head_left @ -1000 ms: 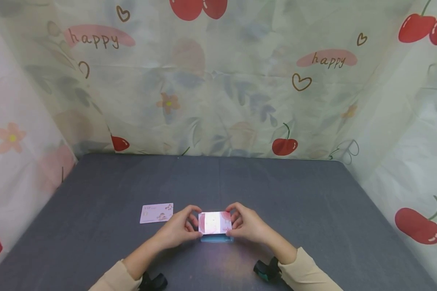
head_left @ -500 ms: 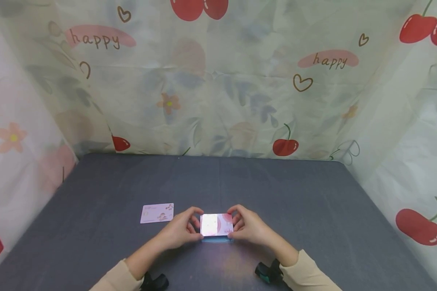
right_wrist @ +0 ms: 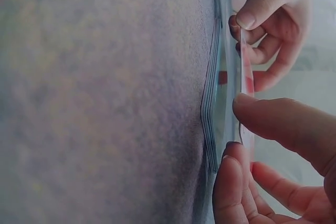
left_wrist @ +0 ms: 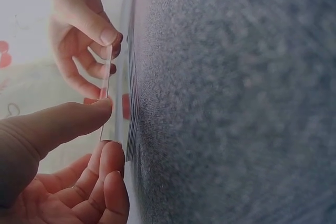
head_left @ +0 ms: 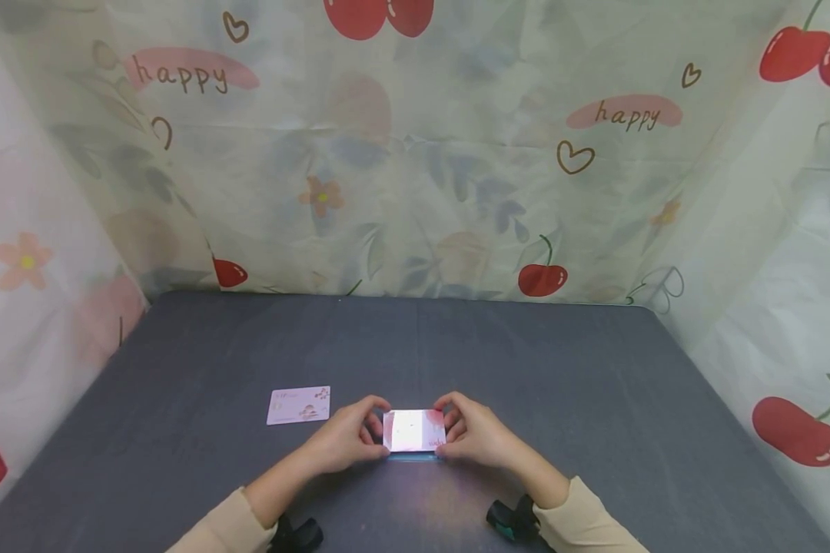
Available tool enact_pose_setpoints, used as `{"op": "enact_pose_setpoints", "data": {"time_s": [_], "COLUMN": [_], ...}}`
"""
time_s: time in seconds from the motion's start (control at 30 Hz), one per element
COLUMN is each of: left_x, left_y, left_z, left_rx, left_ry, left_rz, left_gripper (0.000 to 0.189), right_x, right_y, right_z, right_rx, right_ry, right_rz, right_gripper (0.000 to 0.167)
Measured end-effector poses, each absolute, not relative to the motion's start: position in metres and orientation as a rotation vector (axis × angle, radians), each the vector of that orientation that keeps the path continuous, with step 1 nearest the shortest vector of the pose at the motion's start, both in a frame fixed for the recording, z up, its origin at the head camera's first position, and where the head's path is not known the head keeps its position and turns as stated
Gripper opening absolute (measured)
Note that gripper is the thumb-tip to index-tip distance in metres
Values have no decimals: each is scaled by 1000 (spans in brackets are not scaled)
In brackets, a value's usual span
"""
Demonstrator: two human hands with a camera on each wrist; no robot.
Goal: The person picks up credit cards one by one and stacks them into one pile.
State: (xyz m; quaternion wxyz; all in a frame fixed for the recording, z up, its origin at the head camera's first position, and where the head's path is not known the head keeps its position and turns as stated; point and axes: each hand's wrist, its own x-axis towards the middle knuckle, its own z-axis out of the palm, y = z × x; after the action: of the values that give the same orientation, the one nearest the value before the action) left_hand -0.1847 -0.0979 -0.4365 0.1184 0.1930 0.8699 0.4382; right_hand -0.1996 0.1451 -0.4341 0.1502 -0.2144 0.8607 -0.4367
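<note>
A pink and white card (head_left: pixel 413 430), glaring with reflected light, is held level by both hands. My left hand (head_left: pixel 346 434) pinches its left end between thumb and fingers. At the opposite end, my right hand (head_left: pixel 480 434) has the same kind of grip. Just under it lies a stack of cards (right_wrist: pixel 210 103), its layered edges plain in the right wrist view; only a bluish strip of it shows in the head view. A narrow gap separates the held card from the stack (left_wrist: pixel 132 77) in the left wrist view. Most of the stack's top is hidden.
Left of my hands, a single pink card (head_left: pixel 299 405) lies flat on the dark grey tabletop (head_left: pixel 415 346). Printed curtains (head_left: pixel 415 177) hang behind the table and along both sides. Black straps with small devices (head_left: pixel 512 518) sit at the wrists.
Both hands have brought the held card slightly nearer to me and a bit to the right. Less of the bluish stack shows beneath it. The single card on the left stays put.
</note>
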Motion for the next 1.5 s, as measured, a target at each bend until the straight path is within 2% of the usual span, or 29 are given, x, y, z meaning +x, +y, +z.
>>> {"op": "enact_pose_setpoints", "data": {"time_s": [1.5], "left_x": [-186], "left_y": [-95], "left_z": [-438], "left_rx": [608], "left_ry": [2663], "left_rz": [1101], "left_gripper": [48], "right_x": [-201], "right_y": [143], "right_z": [-437], "right_rx": [-653], "right_ry": [2536], "right_rz": [-1093], "right_gripper": [51]}}
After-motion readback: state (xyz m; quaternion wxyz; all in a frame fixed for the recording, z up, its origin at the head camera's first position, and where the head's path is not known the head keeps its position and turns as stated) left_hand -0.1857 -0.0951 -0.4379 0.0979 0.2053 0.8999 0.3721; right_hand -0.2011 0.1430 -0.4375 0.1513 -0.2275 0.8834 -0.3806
